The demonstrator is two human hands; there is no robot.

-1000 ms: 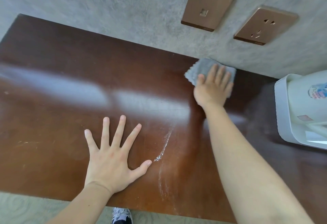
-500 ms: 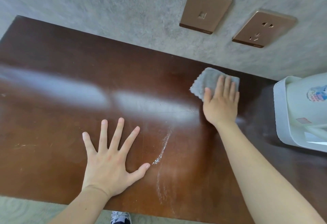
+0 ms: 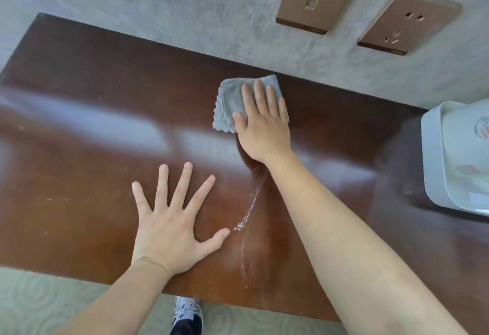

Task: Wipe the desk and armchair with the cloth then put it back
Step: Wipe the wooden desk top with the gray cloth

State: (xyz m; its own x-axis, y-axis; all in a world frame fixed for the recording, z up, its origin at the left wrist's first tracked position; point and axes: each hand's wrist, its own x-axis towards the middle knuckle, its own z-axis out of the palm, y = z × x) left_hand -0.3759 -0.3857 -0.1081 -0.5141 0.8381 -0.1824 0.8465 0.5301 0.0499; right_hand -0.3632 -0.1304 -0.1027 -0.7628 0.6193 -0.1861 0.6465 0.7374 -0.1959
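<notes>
Your bench (image 3: 79, 128) spans the view. On it, your left hand (image 3: 169, 231) lies flat, fingers spread; beyond it, your right hand (image 3: 260, 125) presses flat on the grey cloth (image 3: 229, 104), near the bench's wall edge.

views: one, head-worn wide-angle | faces: forward and steeply down onto the glossy dark-brown wooden counter (image 3: 79, 149) | range: close, at arm's reach | far: grey textured wall (image 3: 158, 3) | near: pale patterned carpet floor (image 3: 39, 303) | shared: none
</notes>
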